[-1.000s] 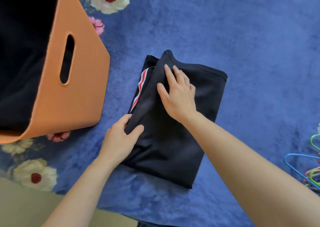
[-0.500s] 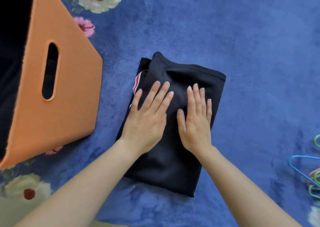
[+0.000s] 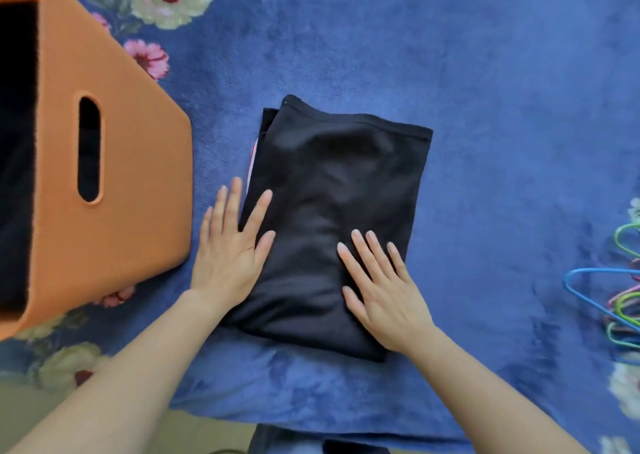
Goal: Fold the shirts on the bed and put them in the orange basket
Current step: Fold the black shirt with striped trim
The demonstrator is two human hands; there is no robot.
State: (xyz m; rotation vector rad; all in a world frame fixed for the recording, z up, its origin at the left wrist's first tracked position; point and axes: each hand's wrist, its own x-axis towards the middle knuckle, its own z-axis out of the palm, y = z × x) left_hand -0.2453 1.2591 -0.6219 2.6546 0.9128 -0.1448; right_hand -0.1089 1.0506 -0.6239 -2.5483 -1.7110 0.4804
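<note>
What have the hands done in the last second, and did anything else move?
The left hand let go of the shirt at its left edge and now lies flat, half on the blanket. The right hand slid from the far part to the near right corner. The shirt stays folded beside the basket.

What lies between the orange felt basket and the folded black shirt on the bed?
In the head view, only the blue floral blanket and the left hand, flat, straddling the left edge of the folded black shirt beside the orange felt basket.
</note>
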